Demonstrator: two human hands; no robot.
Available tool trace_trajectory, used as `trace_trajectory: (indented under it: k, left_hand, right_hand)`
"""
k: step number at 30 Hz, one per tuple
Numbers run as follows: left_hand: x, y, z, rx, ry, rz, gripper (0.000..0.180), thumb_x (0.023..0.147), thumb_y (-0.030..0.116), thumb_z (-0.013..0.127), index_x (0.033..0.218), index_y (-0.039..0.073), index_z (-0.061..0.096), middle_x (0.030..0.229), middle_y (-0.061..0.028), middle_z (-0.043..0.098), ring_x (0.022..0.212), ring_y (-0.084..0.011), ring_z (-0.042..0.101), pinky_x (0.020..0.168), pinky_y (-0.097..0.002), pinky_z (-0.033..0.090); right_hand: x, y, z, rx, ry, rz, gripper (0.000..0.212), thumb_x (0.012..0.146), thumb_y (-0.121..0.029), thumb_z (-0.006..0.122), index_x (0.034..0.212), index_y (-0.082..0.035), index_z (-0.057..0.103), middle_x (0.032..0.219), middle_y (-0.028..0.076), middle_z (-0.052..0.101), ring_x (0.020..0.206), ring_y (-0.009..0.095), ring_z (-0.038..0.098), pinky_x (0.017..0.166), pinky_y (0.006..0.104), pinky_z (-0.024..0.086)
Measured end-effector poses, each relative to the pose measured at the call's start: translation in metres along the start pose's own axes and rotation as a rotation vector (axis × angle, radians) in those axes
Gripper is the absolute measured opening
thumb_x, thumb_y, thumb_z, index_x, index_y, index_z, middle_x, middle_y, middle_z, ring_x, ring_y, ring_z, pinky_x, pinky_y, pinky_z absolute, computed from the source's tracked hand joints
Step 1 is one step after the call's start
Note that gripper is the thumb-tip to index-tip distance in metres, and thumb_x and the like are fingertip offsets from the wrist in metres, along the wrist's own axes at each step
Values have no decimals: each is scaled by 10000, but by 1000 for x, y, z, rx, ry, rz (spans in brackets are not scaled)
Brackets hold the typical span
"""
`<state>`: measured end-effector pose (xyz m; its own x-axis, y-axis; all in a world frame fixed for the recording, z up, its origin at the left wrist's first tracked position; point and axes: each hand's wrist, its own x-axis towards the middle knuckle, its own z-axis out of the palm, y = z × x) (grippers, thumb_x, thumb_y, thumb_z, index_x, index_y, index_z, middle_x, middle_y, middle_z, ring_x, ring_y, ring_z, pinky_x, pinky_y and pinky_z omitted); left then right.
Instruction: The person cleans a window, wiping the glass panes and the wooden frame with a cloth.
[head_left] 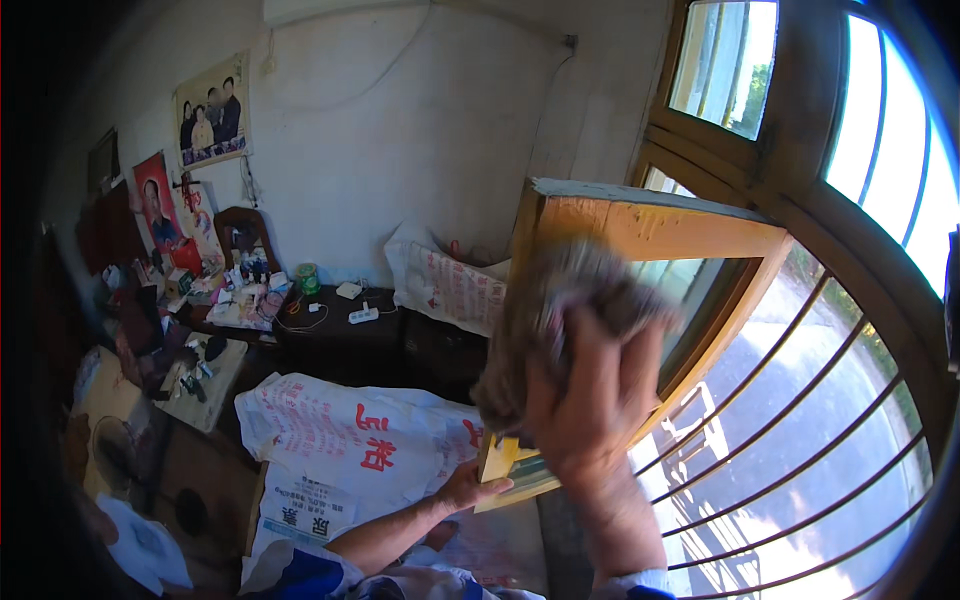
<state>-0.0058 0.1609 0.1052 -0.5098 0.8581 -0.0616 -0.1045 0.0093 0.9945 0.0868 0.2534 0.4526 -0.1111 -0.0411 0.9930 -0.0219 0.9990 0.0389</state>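
Observation:
A wooden window sash (690,228) with a glass pane and worn yellowish paint stands swung inward into the room. My left hand (472,488) grips its lower edge, the thumb lying along the wood. Higher up, my right hand (590,405) has its fingers closed on a bunched greyish-brown rag (575,290), held against the near side of the sash. Motion blurs the rag's edges, and it hides part of the wood behind it.
Curved-looking metal bars (790,425) cross the window opening at the right. White printed sacks (340,415) cover a surface below my left forearm. A dark cabinet (330,340) bears a power strip (364,315); cluttered small items stand farther left.

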Motion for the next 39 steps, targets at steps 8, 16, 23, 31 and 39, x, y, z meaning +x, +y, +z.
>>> trace_trajectory:
  k: [8, 16, 23, 31, 39]
  left_hand:
    - [34, -22, -10, 143, -148, 377, 574, 861, 167, 775, 1364, 76, 515, 1297, -105, 596, 1188, -209, 575, 985, -340, 498]
    - [7, 12, -2, -156, -251, 204, 543, 899, 133, 720, 1392, 92, 495, 1373, -87, 538, 1287, -229, 512, 1092, -394, 433]
    - [-5, -4, -14, 345, -105, 193, 545, 908, 172, 707, 1389, 79, 468, 1256, -94, 628, 1182, -212, 588, 1004, -358, 468]
    - [0, 9, -15, 91, -220, 201, 667, 883, 145, 689, 1465, 52, 377, 1362, -112, 528, 1280, -222, 495, 1082, -364, 405]
    - [-4, -11, -28, -357, -231, -35, 548, 888, 103, 677, 1399, 50, 486, 1316, -57, 559, 1236, -176, 517, 1056, -335, 443]
  right_hand:
    - [-187, -19, -3, 76, -313, 228, 396, 709, -100, 748, 1076, 13, 652, 1068, 270, 583, 928, 472, 604, 828, 558, 508]
    - [-223, -19, -11, 111, -441, 325, 453, 688, -84, 817, 1088, -44, 608, 1019, 208, 589, 917, 418, 632, 753, 479, 540]
    - [-36, -3, -16, 96, -168, -27, 439, 698, -18, 753, 1117, 8, 625, 1048, 240, 589, 921, 410, 609, 770, 447, 524]
    - [45, 8, 19, -86, 182, -139, 336, 754, -49, 725, 1083, -57, 657, 1000, 135, 623, 904, 369, 576, 805, 425, 490]
    - [-174, -13, 9, 97, -159, 240, 415, 704, -12, 713, 1112, -9, 638, 1102, 276, 602, 1001, 473, 609, 889, 524, 510]
